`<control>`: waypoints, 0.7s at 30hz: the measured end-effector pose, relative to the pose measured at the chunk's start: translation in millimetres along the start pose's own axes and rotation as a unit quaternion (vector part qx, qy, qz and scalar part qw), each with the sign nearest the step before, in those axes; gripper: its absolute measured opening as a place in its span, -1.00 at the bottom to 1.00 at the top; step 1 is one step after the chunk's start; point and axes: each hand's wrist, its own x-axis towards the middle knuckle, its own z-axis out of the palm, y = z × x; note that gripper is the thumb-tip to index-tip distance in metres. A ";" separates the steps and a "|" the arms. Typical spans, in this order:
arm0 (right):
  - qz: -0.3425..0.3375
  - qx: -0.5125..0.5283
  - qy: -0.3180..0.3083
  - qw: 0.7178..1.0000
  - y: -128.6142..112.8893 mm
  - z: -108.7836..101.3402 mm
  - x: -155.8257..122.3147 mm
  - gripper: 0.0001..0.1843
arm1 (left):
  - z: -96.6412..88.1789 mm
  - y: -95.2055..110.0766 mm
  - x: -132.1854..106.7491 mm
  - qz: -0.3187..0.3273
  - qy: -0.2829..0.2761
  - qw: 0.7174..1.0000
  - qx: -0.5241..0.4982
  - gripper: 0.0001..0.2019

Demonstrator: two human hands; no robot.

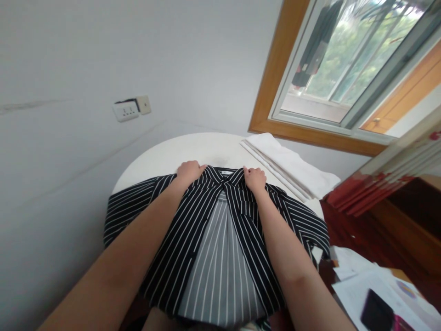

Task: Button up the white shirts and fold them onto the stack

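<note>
A black shirt with white stripes lies spread on a round white table, collar toward the wall. Its front hangs apart below the collar, showing the grey striped inside of the back. My left hand grips the shirt by the left side of the collar, thumb pointing inward. On the other side of the collar, my right hand pinches the cloth near the shoulder. Both sleeves stretch out sideways past the table's edge. The lower hem drapes off the near side.
Folded white cloth lies at the table's right rear. A wall socket is at the left, a wood-framed window at the right. Papers and a dark phone sit at lower right, below a red and white curtain.
</note>
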 end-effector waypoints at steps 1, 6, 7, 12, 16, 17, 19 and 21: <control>-0.006 0.003 0.001 1.000 2.9 3.7 0.5 -0.43 | 1.2 -3.7 3.2 0.019 -0.022 0.999 -0.018 -0.40; -0.052 0.095 -0.113 0.988 24.5 1.9 10.4 -0.54 | -3.4 -14.0 14.2 0.086 -0.097 0.991 -0.045 -0.45; -0.052 0.099 -0.134 0.985 28.4 -1.4 12.7 -0.50 | -5.2 -14.8 15.3 0.093 -0.101 0.989 -0.047 -0.48; -0.063 0.011 -0.195 0.979 38.1 -16.6 17.3 -0.56 | -15.6 -19.4 14.5 0.176 -0.071 0.976 -0.104 -0.56; -0.139 0.023 -0.143 0.980 30.6 -19.7 18.2 -0.75 | -25.2 -24.7 13.7 0.211 -0.093 0.967 -0.106 -0.61; -0.146 0.025 -0.117 0.982 26.2 -20.0 19.2 -0.77 | -27.4 -25.1 14.6 0.209 -0.090 0.969 -0.091 -0.62; -0.147 0.017 -0.067 0.987 15.1 -20.9 23.1 -0.75 | -31.5 -23.4 18.0 0.193 -0.052 0.978 -0.052 -0.63; -0.139 -0.004 -0.019 0.990 3.1 -22.7 30.4 -0.71 | -35.4 -17.5 23.1 0.164 0.022 0.986 -0.008 -0.65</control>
